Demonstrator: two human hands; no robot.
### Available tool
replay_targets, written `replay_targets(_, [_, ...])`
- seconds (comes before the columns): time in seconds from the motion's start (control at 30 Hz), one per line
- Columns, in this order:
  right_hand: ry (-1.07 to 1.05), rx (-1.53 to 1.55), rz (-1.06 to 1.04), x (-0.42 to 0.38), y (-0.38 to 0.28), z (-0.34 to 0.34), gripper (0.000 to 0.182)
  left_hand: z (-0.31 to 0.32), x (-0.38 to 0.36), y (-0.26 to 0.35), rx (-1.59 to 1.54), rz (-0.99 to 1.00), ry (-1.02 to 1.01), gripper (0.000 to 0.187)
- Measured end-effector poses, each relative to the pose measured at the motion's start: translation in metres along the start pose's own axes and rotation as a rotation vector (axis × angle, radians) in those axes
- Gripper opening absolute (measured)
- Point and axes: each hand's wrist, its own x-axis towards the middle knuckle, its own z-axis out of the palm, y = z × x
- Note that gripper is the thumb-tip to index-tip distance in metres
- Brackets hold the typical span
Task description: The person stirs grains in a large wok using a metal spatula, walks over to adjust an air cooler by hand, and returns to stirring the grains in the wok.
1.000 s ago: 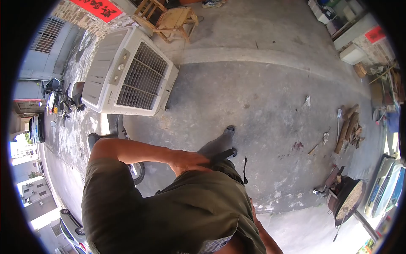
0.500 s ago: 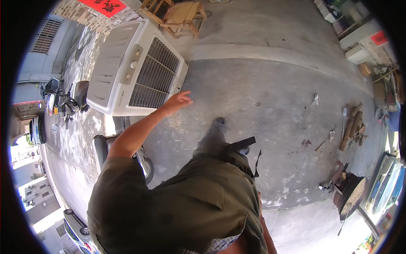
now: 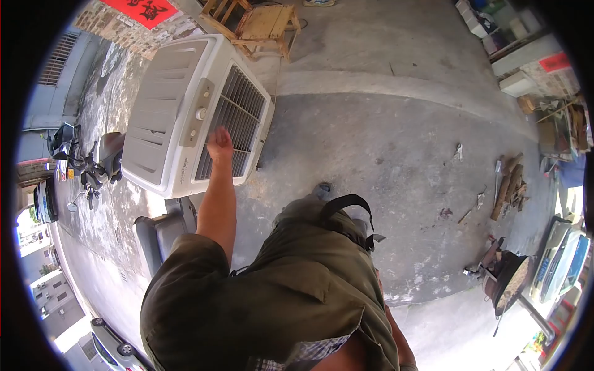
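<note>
My left hand point(image 3: 221, 142) is raised in front of the dark slatted grille point(image 3: 238, 108) of a large off-white air cooler point(image 3: 164, 108). Its fingers look bunched and are smeared by motion, and nothing shows in them. The cooler's control panel with a round knob point(image 3: 201, 113) lies just beyond and left of the hand. Along the right side of my body hangs my right arm point(image 3: 399, 337); the hand is mostly hidden behind my olive shirt point(image 3: 297, 290). A black strap point(image 3: 354, 201) dangles at my waist.
A wooden chair point(image 3: 266, 25) stands behind the cooler. To the left are a parked motorbike point(image 3: 93, 164) and a dark seat point(image 3: 164, 232) close to my arm. Split firewood point(image 3: 508, 188) lies on the concrete at right, near a round pan-like vessel point(image 3: 513, 281).
My left hand has swung left, from beside the cooler's lower corner to in front of its grille. Its outstretched fingers have drawn in. The strap at my waist has swung.
</note>
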Motion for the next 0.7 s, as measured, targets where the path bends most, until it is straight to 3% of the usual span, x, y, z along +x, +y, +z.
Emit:
replay_targets(0.07, [0.003,-0.012,0.0,0.007,-0.008,0.004,0.074,-0.001,0.017,0.006,-0.03,-0.027,0.012,0.03])
replay_targets(0.2, [0.025,-0.128,-0.184,0.014,-0.017,0.007,0.074,0.006,0.026,-0.001,-0.036,0.021,0.109,0.034])
replay_targets(0.43, [0.009,-0.042,-0.039,0.021,-0.026,0.012,0.069,-0.007,0.037,-0.001,-0.089,-0.006,0.084,0.03])
replay_targets(0.7, [0.041,-0.059,-0.141,0.022,-0.029,0.017,0.066,0.006,0.022,-0.006,-0.047,0.048,0.109,0.034])
